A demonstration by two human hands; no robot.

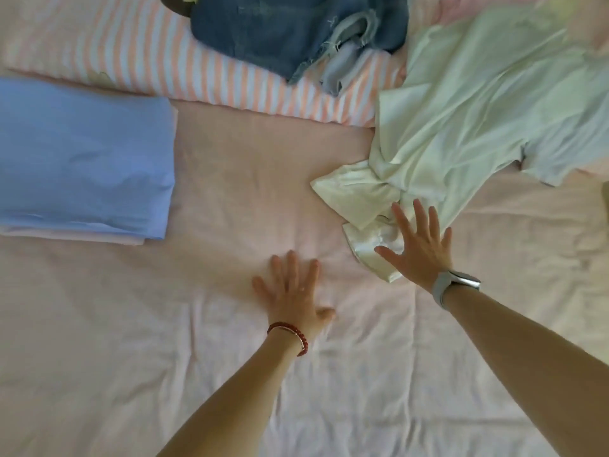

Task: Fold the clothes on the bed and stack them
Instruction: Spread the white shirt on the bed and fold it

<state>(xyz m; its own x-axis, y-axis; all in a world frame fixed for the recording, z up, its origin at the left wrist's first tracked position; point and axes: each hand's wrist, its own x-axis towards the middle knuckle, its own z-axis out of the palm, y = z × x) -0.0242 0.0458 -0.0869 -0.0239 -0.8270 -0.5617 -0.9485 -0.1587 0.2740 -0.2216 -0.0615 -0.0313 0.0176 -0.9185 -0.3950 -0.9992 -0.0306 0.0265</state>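
Note:
A crumpled pale white-green shirt (468,127) lies on the right of the pink bed sheet (230,179). My right hand (418,249), with a grey watch on its wrist, is spread open over the shirt's near corner, holding nothing. My left hand (293,291), with a red bead bracelet, lies flat and open on the bare sheet to the left of the shirt. A folded blue garment (82,159) rests on a folded pale pink one at the left. Frayed blue denim (290,31) sits at the top centre.
A pink-and-white striped pillow (204,74) runs along the far side under the denim. Wrinkled sheet fills the near half of the bed around my forearms.

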